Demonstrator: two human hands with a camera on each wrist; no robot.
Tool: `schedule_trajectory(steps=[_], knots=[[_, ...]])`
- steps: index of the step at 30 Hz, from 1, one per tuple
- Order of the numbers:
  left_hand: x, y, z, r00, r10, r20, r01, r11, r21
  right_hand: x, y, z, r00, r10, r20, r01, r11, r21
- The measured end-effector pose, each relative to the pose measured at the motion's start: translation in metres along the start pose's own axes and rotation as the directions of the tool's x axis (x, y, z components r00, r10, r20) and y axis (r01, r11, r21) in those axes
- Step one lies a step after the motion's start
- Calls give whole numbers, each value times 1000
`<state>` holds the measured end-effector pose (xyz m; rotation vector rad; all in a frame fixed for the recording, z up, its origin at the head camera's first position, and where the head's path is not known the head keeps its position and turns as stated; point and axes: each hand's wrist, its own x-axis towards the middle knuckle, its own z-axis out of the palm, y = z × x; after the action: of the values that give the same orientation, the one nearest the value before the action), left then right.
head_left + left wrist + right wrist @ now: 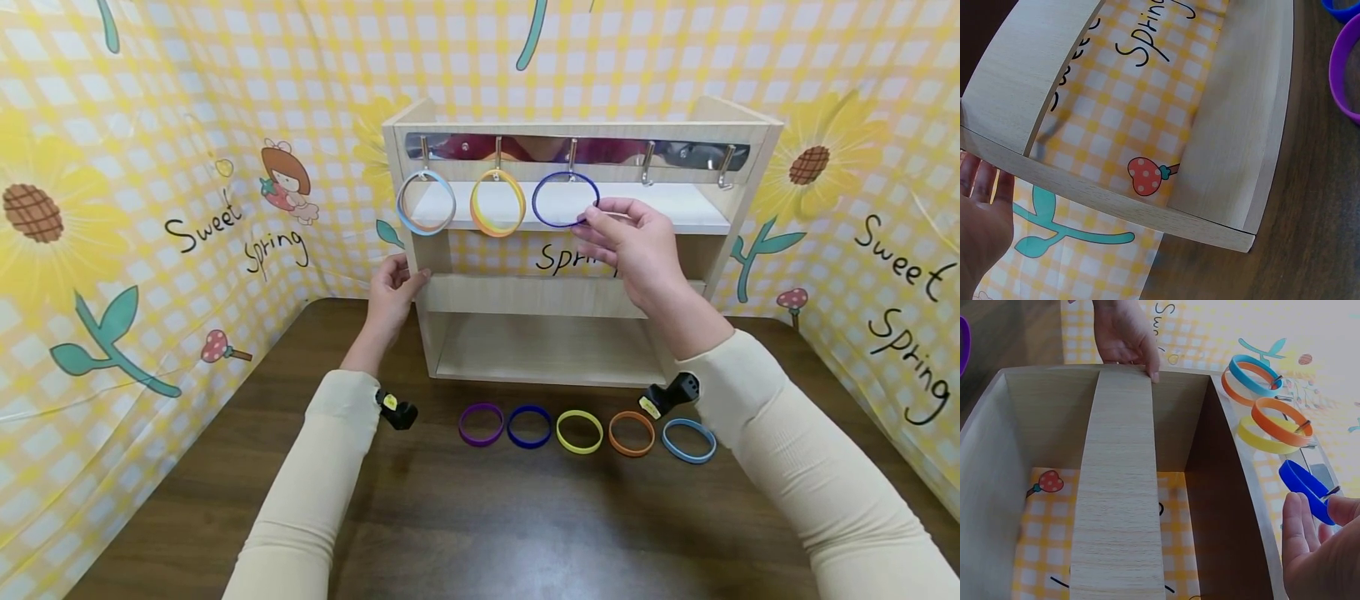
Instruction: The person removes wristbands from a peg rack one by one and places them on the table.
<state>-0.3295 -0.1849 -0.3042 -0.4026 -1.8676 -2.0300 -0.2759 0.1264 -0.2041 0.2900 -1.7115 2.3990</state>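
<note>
My right hand pinches a blue wristband between thumb and fingers. The band is at the third hook of the metal strip, with the hook's tip inside its loop in the right wrist view. My left hand holds the left side panel of the wooden shelf, thumb at the front edge and fingers along the outside. From the first hook hang a light blue wristband and an orange one. The second hook bears an orange wristband and a yellow one.
Across the table, before the shelf, lie purple, blue, yellow, orange and light blue wristbands in a row. Two bare hooks, the fourth and fifth, stick out at right. Checked cloth surrounds the table.
</note>
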Motion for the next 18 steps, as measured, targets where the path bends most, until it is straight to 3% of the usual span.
schedule_trajectory(steps=[7,18], knots=[[0,-1,0,1000,3,1,-3,1000,4,-1,-6,0,999,-42,19,41,996,76],[1,-1,0,1000,-10,-10,10,1000,14,-11,-18,-6,998,-59,28,57,997,52]])
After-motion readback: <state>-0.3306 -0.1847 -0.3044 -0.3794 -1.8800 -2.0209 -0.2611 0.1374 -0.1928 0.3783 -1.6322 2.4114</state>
